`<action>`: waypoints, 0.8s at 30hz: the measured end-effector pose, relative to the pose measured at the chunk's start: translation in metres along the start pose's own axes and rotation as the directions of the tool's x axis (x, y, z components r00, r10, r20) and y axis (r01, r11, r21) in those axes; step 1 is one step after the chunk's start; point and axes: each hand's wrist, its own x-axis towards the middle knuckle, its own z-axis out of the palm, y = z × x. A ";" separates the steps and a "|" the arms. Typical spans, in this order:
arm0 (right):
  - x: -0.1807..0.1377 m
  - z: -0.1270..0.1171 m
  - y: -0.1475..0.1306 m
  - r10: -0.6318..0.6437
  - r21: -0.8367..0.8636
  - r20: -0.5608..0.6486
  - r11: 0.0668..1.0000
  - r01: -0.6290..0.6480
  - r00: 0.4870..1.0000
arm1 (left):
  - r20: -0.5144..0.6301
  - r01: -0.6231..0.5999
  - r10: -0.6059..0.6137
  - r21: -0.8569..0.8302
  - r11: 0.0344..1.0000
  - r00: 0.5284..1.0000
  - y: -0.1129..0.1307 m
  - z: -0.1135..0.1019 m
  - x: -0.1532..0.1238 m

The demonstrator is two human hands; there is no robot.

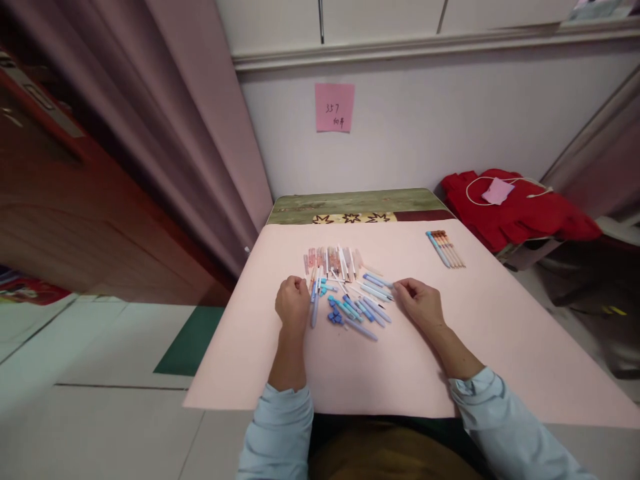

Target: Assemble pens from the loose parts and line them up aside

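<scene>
Seen from my remote seat through the head camera, nearest first:

Two sleeves (283,430), pale blue, cuffs at the wrists.

One pink sheet (380,380), covering most of the table and bearing all the pens.

One right hand (421,303), thumb and forefinger brought together at the right edge of the loose parts, by the end of a light blue piece (384,283); I cannot tell whether it grips that piece or only lies against it.

One left hand (291,303), fingers curled in, at the left edge of the parts; I cannot tell whether it contains anything. Just beside it, a slim blue barrel (315,311) points toward me.

Blue barrels (368,309), several, lying slantwise between the hands.

Small dark blue pieces (334,317), in a cluster left of those barrels.

White refills (343,261), slender, some lying across the row behind.

Pinkish clear barrels (313,258), side by side beyond the blue parts.

Pens (453,252), one blue and several brown-topped, in a neat row at the sheet's far right.

One red cloth (520,213), beyond the right edge, with a white cable on top.

One pink note (335,107), on the wall, marked "357".
</scene>
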 end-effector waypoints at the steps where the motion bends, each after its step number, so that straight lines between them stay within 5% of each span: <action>1: 0.000 0.000 0.000 -0.001 0.003 0.000 1.000 0.000 1.000 | -0.006 -0.003 0.003 -0.022 1.000 1.000 -0.001 0.001 0.000; 5: -0.001 -0.001 -0.002 0.012 0.000 0.000 1.000 -0.012 1.000 | -0.073 -0.060 0.051 -0.117 0.991 0.996 -0.003 0.004 0.002; 11: 0.000 -0.001 -0.001 0.028 -0.006 -0.008 1.000 -0.028 1.000 | -0.115 -0.309 0.295 -0.131 0.942 0.949 -0.001 0.010 -0.001; 24: 0.000 -0.001 -0.002 0.015 -0.006 -0.005 1.000 -0.015 1.000 | -0.042 -0.340 0.340 0.013 0.940 0.939 0.007 0.015 -0.007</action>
